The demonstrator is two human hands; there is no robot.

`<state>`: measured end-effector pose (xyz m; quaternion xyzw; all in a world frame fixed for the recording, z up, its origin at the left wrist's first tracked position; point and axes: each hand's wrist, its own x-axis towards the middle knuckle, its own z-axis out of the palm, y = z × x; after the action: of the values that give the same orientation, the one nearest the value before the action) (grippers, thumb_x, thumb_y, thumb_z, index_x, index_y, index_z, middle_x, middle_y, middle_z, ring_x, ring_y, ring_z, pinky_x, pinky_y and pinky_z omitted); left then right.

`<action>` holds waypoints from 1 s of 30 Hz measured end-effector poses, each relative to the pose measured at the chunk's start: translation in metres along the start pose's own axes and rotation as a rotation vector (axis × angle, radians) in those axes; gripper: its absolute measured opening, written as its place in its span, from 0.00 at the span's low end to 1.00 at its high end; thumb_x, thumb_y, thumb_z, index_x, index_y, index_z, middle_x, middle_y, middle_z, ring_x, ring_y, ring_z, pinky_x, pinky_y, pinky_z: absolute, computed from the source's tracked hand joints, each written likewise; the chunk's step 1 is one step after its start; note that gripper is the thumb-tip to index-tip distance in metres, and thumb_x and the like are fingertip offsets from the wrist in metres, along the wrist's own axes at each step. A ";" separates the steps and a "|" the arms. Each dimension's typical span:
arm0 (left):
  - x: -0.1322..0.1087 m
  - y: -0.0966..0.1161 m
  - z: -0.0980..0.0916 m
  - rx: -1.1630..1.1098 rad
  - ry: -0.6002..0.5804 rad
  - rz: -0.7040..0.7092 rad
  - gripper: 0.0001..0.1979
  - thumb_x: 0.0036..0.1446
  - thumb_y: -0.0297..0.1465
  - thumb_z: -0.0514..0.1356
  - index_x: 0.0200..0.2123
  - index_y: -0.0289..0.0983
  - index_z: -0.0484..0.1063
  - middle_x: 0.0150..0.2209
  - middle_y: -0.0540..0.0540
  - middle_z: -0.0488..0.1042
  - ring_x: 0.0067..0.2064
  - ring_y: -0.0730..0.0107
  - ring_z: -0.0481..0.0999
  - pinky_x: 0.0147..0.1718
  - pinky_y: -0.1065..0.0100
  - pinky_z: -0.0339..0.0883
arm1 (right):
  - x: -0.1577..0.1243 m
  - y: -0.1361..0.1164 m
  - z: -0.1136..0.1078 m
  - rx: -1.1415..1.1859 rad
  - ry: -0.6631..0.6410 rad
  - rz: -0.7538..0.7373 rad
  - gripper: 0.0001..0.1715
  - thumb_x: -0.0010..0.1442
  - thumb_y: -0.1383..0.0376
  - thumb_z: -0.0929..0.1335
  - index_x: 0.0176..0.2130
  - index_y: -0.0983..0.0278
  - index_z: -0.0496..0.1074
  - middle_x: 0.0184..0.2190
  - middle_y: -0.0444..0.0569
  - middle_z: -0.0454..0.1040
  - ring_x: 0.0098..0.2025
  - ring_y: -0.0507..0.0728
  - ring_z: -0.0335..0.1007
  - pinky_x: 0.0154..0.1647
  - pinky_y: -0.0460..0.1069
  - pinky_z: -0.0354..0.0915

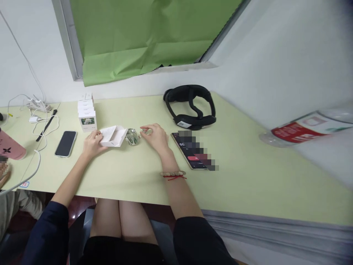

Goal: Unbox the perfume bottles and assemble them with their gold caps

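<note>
My left hand (93, 145) grips a small white cardboard box (114, 137) whose flaps stand up at its right end. Right by that end is a clear, shiny object (132, 137) with green and white inside; its exact kind is hard to make out. My right hand (156, 137) is just to the right of it, thumb and forefinger curved with a gap between them. Something small and shiny shows near those fingertips, too small to name. A row of similar white boxes (88, 121), the front one with a flower picture, stands behind my left hand.
A dark phone (66, 144) lies left of my left hand, a lit phone (190, 151) right of my right. Behind is a black headset (190, 106). Cables and a power strip (38, 105), a pink cup (11, 145) and another person's hand (4, 173) are at left; a labelled bottle (306, 127) is at right.
</note>
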<state>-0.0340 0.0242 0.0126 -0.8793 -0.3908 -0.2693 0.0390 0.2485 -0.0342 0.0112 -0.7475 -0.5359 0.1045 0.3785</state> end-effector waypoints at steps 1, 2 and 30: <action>0.000 0.000 0.000 -0.002 0.015 0.001 0.14 0.49 0.43 0.64 0.30 0.39 0.69 0.42 0.41 0.71 0.39 0.63 0.73 0.35 0.67 0.65 | 0.000 -0.002 0.000 0.003 0.009 0.001 0.14 0.56 0.63 0.68 0.43 0.60 0.78 0.41 0.50 0.74 0.33 0.55 0.69 0.37 0.50 0.62; 0.000 -0.001 0.001 -0.003 0.029 0.005 0.13 0.50 0.43 0.64 0.28 0.39 0.69 0.42 0.41 0.71 0.39 0.64 0.73 0.34 0.67 0.65 | -0.001 -0.006 -0.001 0.010 0.028 -0.001 0.15 0.57 0.62 0.68 0.43 0.61 0.78 0.41 0.50 0.74 0.33 0.55 0.69 0.37 0.50 0.62; 0.010 0.000 -0.001 0.087 0.463 0.332 0.16 0.59 0.30 0.54 0.20 0.38 0.56 0.58 0.40 0.72 0.62 0.59 0.67 0.52 0.58 0.59 | -0.029 -0.072 0.036 0.653 0.037 -0.155 0.21 0.50 0.48 0.70 0.32 0.62 0.74 0.25 0.42 0.71 0.16 0.44 0.52 0.19 0.44 0.52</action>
<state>-0.0287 0.0306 0.0190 -0.8438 -0.2335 -0.4360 0.2082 0.1647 -0.0336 0.0282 -0.5455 -0.5222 0.2280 0.6146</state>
